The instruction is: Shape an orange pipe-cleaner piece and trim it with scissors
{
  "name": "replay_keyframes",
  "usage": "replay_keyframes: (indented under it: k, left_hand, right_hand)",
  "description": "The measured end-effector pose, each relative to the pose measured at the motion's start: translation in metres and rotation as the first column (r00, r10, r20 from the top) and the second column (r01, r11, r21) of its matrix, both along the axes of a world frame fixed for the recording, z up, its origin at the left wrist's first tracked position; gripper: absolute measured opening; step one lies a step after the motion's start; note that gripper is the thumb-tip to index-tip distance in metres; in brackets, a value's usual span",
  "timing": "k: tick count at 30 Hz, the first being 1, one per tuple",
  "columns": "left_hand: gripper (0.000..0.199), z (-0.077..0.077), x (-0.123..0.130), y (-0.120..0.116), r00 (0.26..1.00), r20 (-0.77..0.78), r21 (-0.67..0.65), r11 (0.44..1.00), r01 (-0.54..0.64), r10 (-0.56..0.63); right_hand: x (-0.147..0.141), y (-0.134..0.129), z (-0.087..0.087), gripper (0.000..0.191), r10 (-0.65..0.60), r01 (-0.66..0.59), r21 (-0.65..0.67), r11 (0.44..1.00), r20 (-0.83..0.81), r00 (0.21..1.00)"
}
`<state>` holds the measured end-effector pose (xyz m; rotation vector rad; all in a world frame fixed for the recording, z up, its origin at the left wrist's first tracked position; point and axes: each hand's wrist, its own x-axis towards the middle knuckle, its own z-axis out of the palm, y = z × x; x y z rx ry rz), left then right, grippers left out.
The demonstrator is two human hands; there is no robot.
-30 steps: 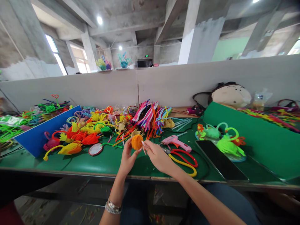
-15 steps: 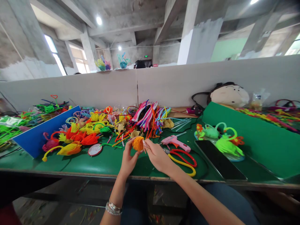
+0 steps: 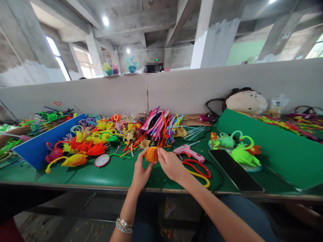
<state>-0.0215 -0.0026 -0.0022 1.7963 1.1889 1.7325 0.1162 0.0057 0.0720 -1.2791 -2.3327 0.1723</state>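
Note:
An orange fuzzy ball-like piece [image 3: 151, 154] is held up over the front of the green table [image 3: 111, 176]. My left hand [image 3: 141, 169] wraps round its left and lower side. At its right edge, the fingers of my right hand [image 3: 170, 164] are pinched together; a thin reddish stem seems to rise from them, too small to make out fully. Just right of that hand lie a pink glue gun [image 3: 189, 153] and scissors with red and yellow handles [image 3: 199, 168]. A tan cup-shaped scrap [image 3: 144, 144] sits behind the orange piece.
Colourful pipe cleaners [image 3: 157, 124] are heaped at the back. Fuzzy swans [image 3: 75, 158] stand by a blue board [image 3: 52, 143] on the left. A phone [image 3: 234, 171] and green swans [image 3: 243, 154] are right, before a green board [image 3: 267, 148]. Another person's hand [image 3: 22, 130] shows far left.
My right hand has shifted slightly along the orange piece's edge, and a reddish stem now shows there. Another person's hand has come into view at the far left.

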Motion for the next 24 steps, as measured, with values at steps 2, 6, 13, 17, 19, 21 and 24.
replay_keyframes:
  k: [2, 6, 13, 17, 19, 21, 24]
  left_hand:
    - [0.047, 0.001, 0.001, 0.000, 0.999, 0.010, 0.005, 0.999, -0.037, 0.037]
    - [0.045, 0.004, 0.008, -0.004, 1.000, -0.007, 0.003, 1.000, -0.020, 0.020]
    - [0.043, 0.005, 0.011, -0.002, 0.997, 0.039, -0.007, 0.998, -0.067, 0.067]
    - [0.044, 0.002, 0.007, 0.000, 0.998, 0.046, -0.023, 0.999, -0.032, 0.033]
    - [0.043, 0.001, 0.006, 0.000, 0.998, 0.049, -0.030, 0.999, -0.026, 0.028]
    - [0.042, 0.001, 0.005, 0.000, 0.995, 0.082, -0.040, 0.998, -0.047, 0.050]
    - [0.042, 0.003, 0.007, -0.001, 0.993, 0.102, -0.057, 0.997, -0.046, 0.052]
  right_hand:
    - [0.000, 0.000, 0.000, 0.024, -0.021, 0.021, 0.000, 1.000, 0.023, 1.000]
    - [0.004, 0.002, 0.002, 0.020, -0.081, 0.075, 0.074, 0.994, 0.080, 0.994]
    - [0.005, 0.003, 0.004, 0.021, -0.084, 0.072, 0.117, 0.991, 0.105, 0.991]
    - [0.003, 0.004, 0.000, 0.021, -0.077, 0.066, 0.086, 0.994, 0.128, 0.989]
    - [0.003, 0.003, 0.000, 0.019, -0.089, 0.078, 0.078, 0.994, 0.152, 0.984]
    - [0.002, 0.002, 0.000, 0.018, -0.092, 0.081, 0.068, 0.994, 0.184, 0.979]
    - [0.002, 0.002, 0.000, 0.018, -0.091, 0.076, 0.077, 0.994, 0.210, 0.973]
